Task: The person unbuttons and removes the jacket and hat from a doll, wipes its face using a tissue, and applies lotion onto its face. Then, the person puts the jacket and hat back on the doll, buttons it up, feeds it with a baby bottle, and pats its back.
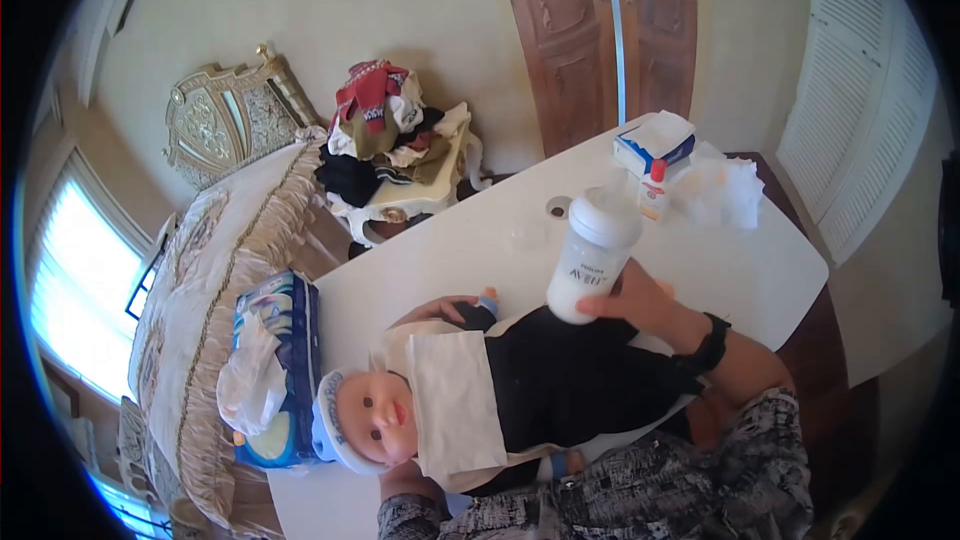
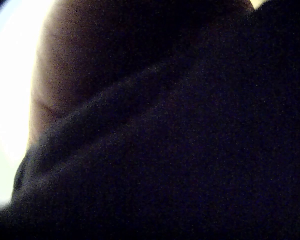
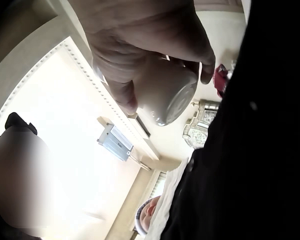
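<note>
A baby doll [image 1: 375,415] in a blue-and-white hat and black clothes lies face up across the person's lap at the table. A white cloth [image 1: 458,400] covers its chest. The left arm passes beneath the doll's neck, and the left hand [image 1: 437,311] comes out on the far side, its fingers curled round the doll's black-sleeved arm. Above the doll's body the right hand [image 1: 637,300] grips a baby bottle [image 1: 590,265] by its lower part, white cap upward and slightly tilted. From below, the right wrist view shows the bottle's base [image 3: 177,102] between thumb and fingers. Dark cloth fills most of the left wrist view.
On the white table [image 1: 450,270] stand a blue-and-white pack [image 1: 290,340] at left, and a tissue box [image 1: 655,143], a red-capped small bottle [image 1: 652,192] and crumpled white paper [image 1: 720,190] at far right. Beyond are a clothes-piled stand [image 1: 400,190] and a bed [image 1: 215,270].
</note>
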A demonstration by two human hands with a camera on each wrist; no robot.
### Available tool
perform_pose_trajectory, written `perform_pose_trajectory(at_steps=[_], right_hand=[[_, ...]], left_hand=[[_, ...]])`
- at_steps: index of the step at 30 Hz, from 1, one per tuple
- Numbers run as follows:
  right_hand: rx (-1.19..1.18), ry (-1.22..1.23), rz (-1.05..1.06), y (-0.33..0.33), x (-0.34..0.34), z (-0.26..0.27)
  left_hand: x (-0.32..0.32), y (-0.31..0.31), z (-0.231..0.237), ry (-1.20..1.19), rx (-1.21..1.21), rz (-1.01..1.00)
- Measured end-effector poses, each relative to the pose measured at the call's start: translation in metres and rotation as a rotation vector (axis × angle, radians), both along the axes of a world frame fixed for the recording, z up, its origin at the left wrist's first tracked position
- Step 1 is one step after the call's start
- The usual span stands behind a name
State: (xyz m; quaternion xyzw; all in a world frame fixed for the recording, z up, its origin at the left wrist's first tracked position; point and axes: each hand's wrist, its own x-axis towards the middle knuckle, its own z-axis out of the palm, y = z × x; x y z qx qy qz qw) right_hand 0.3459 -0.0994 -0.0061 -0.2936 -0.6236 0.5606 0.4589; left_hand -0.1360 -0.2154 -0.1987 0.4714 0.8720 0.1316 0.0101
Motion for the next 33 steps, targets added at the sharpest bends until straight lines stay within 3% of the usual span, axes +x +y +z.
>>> perform_pose_trajectory(at_steps=[2,3,5,8,9,10,11,12,13,14,15,16,17,20,23,26,30,33], right_hand=[[0.063,-0.103,-0.125,0.015,0.009,0.006],[0.093,-0.146,-0.181,0.028,0.015,0.001],[0.098,-0.175,-0.239,0.043,0.022,0.006],[0.061,-0.265,-0.318,0.081,0.040,-0.023],[0.046,-0.285,-0.324,0.088,0.044,-0.026],[0.072,-0.318,-0.343,0.097,0.049,-0.037],[0.100,-0.351,-0.363,0.111,0.055,-0.053],[0.130,-0.384,-0.384,0.123,0.062,-0.067],[0.138,-0.440,-0.405,0.131,0.066,-0.073],[0.146,-0.495,-0.425,0.136,0.067,-0.076],[0.154,-0.549,-0.443,0.140,0.069,-0.080],[0.151,-0.558,-0.458,0.145,0.071,-0.084],[0.146,-0.567,-0.472,0.147,0.070,-0.085],[0.135,-0.527,-0.519,0.156,0.070,-0.093],[0.180,-0.571,-0.586,0.166,0.073,-0.104],[0.227,-0.622,-0.609,0.172,0.079,-0.110],[0.250,-0.642,-0.608,0.163,0.078,-0.101],[0.135,-0.620,-0.515,0.156,0.083,-0.099]], left_hand=[[-0.002,0.002,0.002,0.044,-0.112,0.040],[0.070,-0.007,0.049,0.053,-0.105,0.035],[0.137,-0.012,0.168,0.007,-0.224,-0.053],[0.138,-0.013,0.169,0.021,-0.234,-0.081],[0.056,-0.004,0.037,0.023,-0.233,-0.086],[-0.026,-0.006,-0.092,-0.117,-0.014,-0.041],[-0.125,0.043,-0.132,-0.258,0.207,0.003],[-0.086,0.034,-0.089,-0.259,0.212,-0.005],[-0.068,0.029,-0.075,-0.075,0.057,-0.012],[-0.011,0.021,-0.007,0.110,-0.096,-0.016],[0.059,0.038,0.067,0.112,-0.089,-0.017],[0.120,0.003,0.148,0.008,-0.155,-0.036],[0.147,-0.010,0.182,-0.096,-0.223,-0.054],[0.127,-0.006,0.151,-0.049,-0.203,-0.017],[0.039,0.011,0.060,0.117,-0.067,0.021],[0.095,-0.006,0.104,-0.130,0.035,-0.101],[0.083,-0.010,0.089,-0.129,-0.001,-0.079],[0.075,-0.011,0.078,-0.136,-0.033,-0.059]])
